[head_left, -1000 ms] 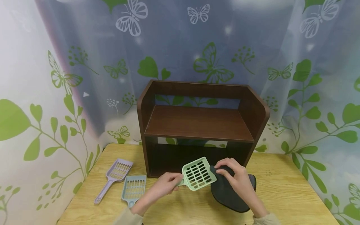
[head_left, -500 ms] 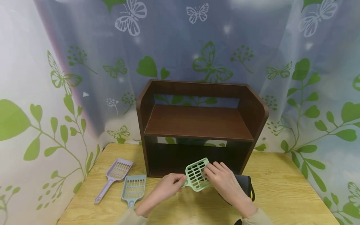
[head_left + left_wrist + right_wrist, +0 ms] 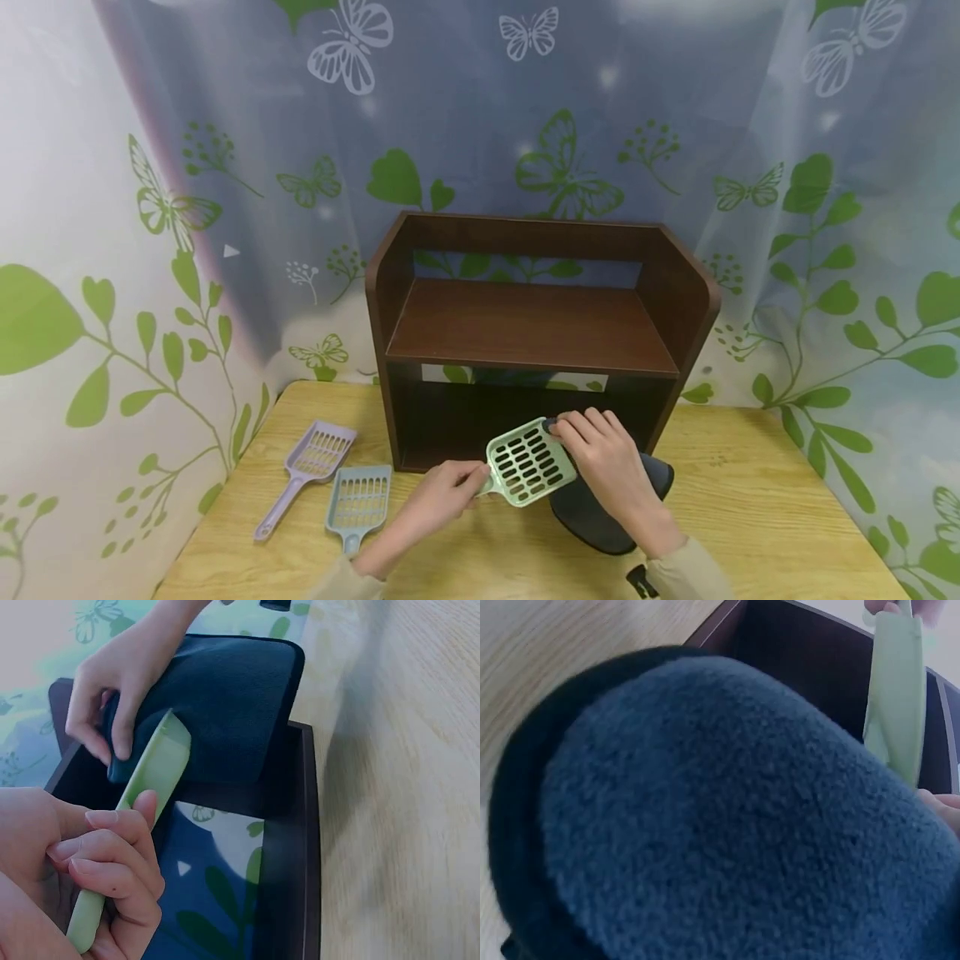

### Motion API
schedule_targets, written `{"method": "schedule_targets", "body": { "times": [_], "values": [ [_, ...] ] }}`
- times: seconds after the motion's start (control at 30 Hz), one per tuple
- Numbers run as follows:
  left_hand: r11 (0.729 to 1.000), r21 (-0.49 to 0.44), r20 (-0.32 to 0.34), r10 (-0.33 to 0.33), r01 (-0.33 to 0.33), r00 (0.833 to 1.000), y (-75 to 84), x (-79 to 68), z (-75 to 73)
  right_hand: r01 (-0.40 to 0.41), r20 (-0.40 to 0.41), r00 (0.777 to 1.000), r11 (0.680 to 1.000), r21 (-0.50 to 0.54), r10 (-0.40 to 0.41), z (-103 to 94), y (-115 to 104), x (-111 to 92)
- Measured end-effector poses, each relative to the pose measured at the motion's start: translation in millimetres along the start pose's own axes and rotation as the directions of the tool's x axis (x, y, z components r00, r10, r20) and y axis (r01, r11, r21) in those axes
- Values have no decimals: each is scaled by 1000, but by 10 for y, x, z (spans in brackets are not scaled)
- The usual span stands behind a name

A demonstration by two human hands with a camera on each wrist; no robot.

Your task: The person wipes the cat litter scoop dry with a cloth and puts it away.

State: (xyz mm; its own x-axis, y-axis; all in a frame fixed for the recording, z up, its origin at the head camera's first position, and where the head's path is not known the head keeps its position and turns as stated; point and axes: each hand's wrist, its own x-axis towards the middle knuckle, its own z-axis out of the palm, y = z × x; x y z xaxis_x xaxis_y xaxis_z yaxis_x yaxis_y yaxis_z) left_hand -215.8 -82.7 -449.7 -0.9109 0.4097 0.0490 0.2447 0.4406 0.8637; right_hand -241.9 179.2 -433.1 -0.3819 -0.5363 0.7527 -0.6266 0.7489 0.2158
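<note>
A light green slotted litter scoop (image 3: 531,463) is held up in front of the shelf, face toward the head camera. My left hand (image 3: 450,490) grips its handle; in the left wrist view the fingers (image 3: 124,859) curl round it. My right hand (image 3: 603,462) pinches an edge of a dark blue, black-bordered fleecy cloth (image 3: 596,517) at the scoop's upper right corner. Much of the cloth hangs below that hand. In the right wrist view the cloth (image 3: 727,817) hides most of the right hand.
A dark brown two-tier shelf (image 3: 532,329) stands behind the hands on the wooden table (image 3: 750,500). To the left lie a purple scoop (image 3: 300,475) and a blue-grey scoop (image 3: 358,500). A small black clip-like piece (image 3: 641,581) shows near the right sleeve.
My right hand moved left across the scoop's face with the cloth, then back to its upper right corner. The left hand and scoop shifted only slightly.
</note>
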Motion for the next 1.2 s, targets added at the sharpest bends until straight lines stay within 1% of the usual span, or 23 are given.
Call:
{"method": "schedule_targets", "body": {
  "times": [0.1,0.2,0.3,0.4,0.53,0.7,0.8,0.9,1.07,1.2],
  "values": [
    [1000,-22,-21,11,-11,1000,-2,-7,-66,-59,-44,997,998,26,61,-23,30,-16],
    [999,-38,-34,11,-13,999,25,-22,-144,-112,-85,989,991,68,117,-40,58,-41],
    [999,-46,-29,7,-8,1000,82,-51,-229,-133,-111,983,986,103,145,-55,79,-67],
    [997,-71,-18,7,-9,1000,163,-81,-306,-135,-119,982,984,119,149,-66,90,-81],
    [994,-110,-10,15,-16,1000,285,-100,-409,-125,-135,981,987,105,139,-79,91,-80],
    [989,-140,-37,46,-50,998,450,-80,-563,-118,-160,978,989,88,131,-86,86,-84],
    [986,-159,-68,44,-54,997,550,-41,-660,-116,-176,976,989,88,130,-80,82,-87],
    [979,-201,-115,11,-35,993,629,41,-746,-115,-191,973,989,94,131,-66,76,-89],
    [961,-274,-199,-13,-43,980,724,218,-877,-110,-203,971,989,97,128,-49,60,-94],
    [953,-297,-249,-13,-64,968,783,343,-966,-108,-201,971,989,98,126,-46,52,-93]
  ]
}}
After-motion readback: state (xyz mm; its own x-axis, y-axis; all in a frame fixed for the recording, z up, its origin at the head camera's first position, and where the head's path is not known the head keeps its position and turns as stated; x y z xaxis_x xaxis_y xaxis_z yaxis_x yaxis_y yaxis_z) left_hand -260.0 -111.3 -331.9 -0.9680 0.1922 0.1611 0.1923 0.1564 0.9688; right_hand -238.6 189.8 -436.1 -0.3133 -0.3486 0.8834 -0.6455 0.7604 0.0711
